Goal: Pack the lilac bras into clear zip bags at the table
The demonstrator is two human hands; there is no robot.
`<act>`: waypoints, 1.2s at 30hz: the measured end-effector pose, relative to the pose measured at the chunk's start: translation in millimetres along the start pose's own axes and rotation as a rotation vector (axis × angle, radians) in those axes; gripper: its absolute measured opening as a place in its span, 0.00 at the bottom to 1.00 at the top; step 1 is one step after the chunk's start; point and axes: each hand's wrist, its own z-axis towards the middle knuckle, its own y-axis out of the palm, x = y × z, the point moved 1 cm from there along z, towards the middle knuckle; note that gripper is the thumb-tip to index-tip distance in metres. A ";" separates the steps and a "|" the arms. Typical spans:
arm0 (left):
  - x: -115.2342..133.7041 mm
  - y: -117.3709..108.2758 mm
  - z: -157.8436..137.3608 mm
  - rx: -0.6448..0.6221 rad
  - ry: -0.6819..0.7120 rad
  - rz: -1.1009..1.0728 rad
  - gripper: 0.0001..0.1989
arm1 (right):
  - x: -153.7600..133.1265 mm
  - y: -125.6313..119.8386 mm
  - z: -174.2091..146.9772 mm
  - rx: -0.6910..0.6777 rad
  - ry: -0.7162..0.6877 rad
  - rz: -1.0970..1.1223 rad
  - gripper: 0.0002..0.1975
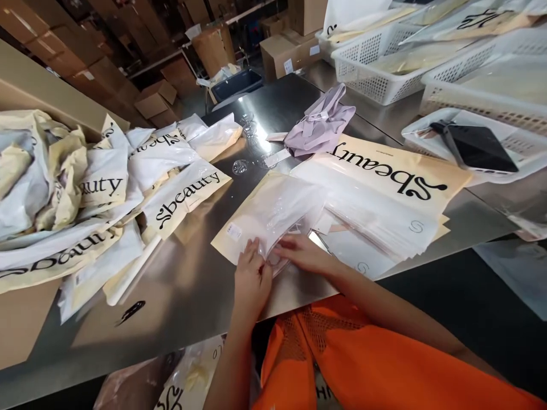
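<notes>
A translucent cream-and-white plastic packaging bag [269,208] lies flat at the table's front edge, with a small white label near its left side. My left hand [253,276] has its fingers bent onto the bag's near edge, beside the label. At the edge facing me my right hand [303,252] grips the plastic, its fingertips partly hidden in the folds. A stack of printed "sbeauty" bags [376,188] spreads to the right of my hands. Behind the bag sits a crumpled lilac garment [320,125] with white tags.
Filled printed bags [183,196] are heaped on the left. A black strip [131,312] lies on the metal table [183,296]. White baskets [376,68] stand at the back right, near a tray holding a phone [482,147]. Small clear plastic pieces [240,166] lie behind the bag.
</notes>
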 end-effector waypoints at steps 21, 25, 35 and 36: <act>3.8 -37.4 25.8 0.197 -0.164 -0.274 0.17 | -41.7 -58.8 -30.4 0.446 -0.172 -0.889 0.15; 11.9 -25.1 22.4 0.133 -0.064 -0.239 0.16 | -16.9 -35.7 14.6 0.344 0.148 -0.094 0.11; -35.8 -36.5 -53.1 0.163 -0.662 -0.379 0.23 | 1.5 -22.2 -31.9 0.289 0.065 -0.350 0.16; -37.9 -32.1 -61.0 0.063 -0.795 -0.510 0.26 | 0.2 -20.8 -38.9 0.280 0.111 -0.349 0.17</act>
